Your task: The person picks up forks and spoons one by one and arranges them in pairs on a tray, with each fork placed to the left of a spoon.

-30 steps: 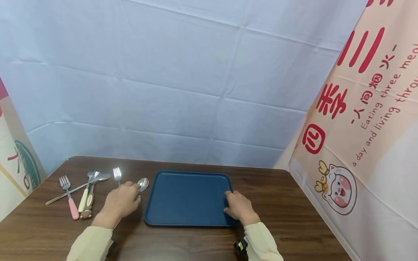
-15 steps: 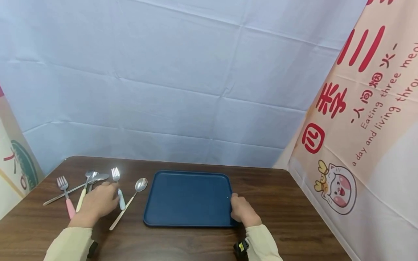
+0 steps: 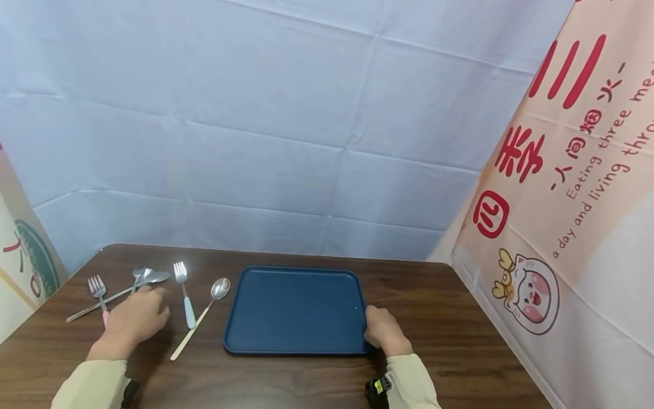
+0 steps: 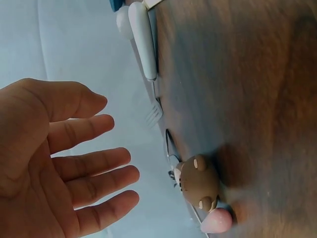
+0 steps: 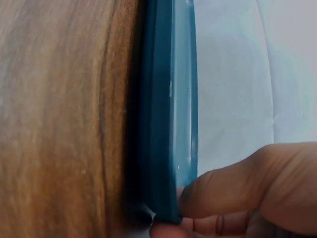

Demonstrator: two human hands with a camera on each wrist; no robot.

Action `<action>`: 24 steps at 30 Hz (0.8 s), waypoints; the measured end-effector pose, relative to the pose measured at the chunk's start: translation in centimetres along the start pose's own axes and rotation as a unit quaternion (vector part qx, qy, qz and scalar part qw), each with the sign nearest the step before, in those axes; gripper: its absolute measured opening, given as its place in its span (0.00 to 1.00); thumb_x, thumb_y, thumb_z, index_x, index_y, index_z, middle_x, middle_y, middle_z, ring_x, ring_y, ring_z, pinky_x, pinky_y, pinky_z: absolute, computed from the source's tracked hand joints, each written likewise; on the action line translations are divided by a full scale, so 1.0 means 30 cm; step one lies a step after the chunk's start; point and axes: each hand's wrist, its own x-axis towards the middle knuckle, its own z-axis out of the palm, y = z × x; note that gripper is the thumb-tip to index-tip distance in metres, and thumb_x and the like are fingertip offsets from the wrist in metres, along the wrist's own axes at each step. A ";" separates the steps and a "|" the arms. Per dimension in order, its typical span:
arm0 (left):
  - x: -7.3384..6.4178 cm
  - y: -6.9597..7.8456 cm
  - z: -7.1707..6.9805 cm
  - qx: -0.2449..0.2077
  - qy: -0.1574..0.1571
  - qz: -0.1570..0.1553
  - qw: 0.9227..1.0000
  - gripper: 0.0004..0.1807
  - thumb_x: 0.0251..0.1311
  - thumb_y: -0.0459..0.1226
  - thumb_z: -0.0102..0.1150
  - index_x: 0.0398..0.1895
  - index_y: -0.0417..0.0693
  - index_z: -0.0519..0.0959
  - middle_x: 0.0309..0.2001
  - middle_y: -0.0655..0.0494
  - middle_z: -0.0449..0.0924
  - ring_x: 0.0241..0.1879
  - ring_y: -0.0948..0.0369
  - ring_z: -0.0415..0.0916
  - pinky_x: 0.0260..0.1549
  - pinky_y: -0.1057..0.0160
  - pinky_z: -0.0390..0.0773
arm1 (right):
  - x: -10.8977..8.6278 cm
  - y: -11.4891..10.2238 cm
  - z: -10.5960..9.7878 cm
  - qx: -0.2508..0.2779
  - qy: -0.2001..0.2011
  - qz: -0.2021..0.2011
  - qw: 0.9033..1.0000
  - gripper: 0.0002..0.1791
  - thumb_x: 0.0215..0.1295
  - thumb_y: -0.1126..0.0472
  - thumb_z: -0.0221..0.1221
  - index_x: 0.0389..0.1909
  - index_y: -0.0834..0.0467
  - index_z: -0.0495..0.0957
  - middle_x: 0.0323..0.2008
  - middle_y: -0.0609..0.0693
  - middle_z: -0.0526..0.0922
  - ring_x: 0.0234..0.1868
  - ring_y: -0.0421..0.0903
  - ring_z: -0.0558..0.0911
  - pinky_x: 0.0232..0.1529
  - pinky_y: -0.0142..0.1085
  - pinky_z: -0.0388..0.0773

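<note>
My left hand hovers over a cluster of cutlery at the left, fingers loosely extended and holding nothing in the left wrist view. Beneath it, partly hidden, lie a pink-handled fork and a utensil with a brown bear-shaped handle end. To its right rest a fork with a light blue handle and a long spoon with a pale handle. My right hand pinches the near right corner of a blue tray, thumb on top of the rim and fingers below.
The dark wooden table carries everything. Another spoon lies crosswise at the far left among other utensil heads. A pale cloth hangs behind the table, and a printed banner hangs at the right.
My left hand has moved left, from over the long spoon past the light blue fork to the cluster. My right hand has shifted slightly to the tray's right edge and grips it.
</note>
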 end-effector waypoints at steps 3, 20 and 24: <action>-0.001 -0.003 -0.003 0.004 0.002 -0.008 1.000 0.17 0.49 0.32 0.57 0.43 0.32 0.76 0.41 0.30 0.73 0.36 0.35 0.74 0.26 0.38 0.71 | -0.009 0.005 0.002 0.018 0.004 0.003 1.000 0.11 0.54 0.80 0.52 0.38 0.70 0.72 0.23 0.57 0.71 0.16 0.48 0.73 0.18 0.37 0.71; -0.009 -0.054 -0.046 0.003 -0.026 -0.082 0.996 0.05 0.49 0.31 0.52 0.23 0.36 0.72 0.22 0.42 0.67 0.20 0.48 0.68 0.12 0.49 0.66 | -0.022 0.041 0.019 0.092 0.018 0.014 0.995 0.08 0.51 0.78 0.50 0.31 0.69 0.74 0.21 0.56 0.73 0.14 0.44 0.76 0.16 0.33 0.74; -0.014 -0.085 -0.047 -0.022 -0.054 -0.137 0.989 0.08 0.54 0.33 0.47 0.24 0.35 0.72 0.26 0.35 0.66 0.27 0.37 0.69 0.14 0.46 0.66 | -0.025 0.059 0.026 0.105 0.026 0.001 0.994 0.11 0.51 0.77 0.50 0.36 0.70 0.74 0.24 0.57 0.74 0.13 0.43 0.76 0.16 0.34 0.73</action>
